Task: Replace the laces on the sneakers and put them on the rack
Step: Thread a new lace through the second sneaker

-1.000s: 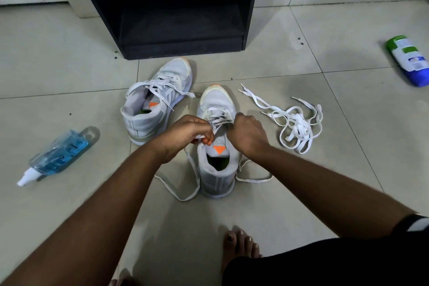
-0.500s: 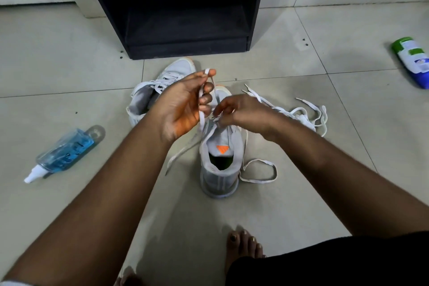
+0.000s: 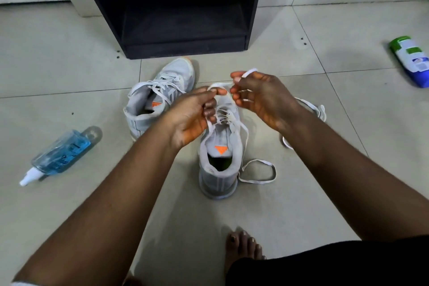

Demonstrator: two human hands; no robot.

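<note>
Two grey-white sneakers stand on the tiled floor. The near sneaker point(image 3: 219, 165) is upright with its heel towards me and an orange mark inside. Above its eyelets my left hand point(image 3: 193, 116) pinches a raised white lace point(image 3: 220, 85), and my right hand point(image 3: 260, 95) pinches the same lace's end a little higher. Its other end lies in a loop point(image 3: 257, 170) by the heel. The far sneaker point(image 3: 160, 97) is laced and sits behind my left hand. A loose pile of laces point(image 3: 313, 109) is mostly hidden behind my right wrist.
The black rack point(image 3: 185, 18) stands just beyond the sneakers, its low shelf dark. A blue spray bottle point(image 3: 61, 155) lies at the left, a green-capped bottle point(image 3: 412, 60) at the far right. My bare foot point(image 3: 242, 247) rests on the floor below the near sneaker.
Both hands rose from the near sneaker's tongue, drawing the lace up. My left hand has since dropped lower while my right hand lifted the lace end to the right.
</note>
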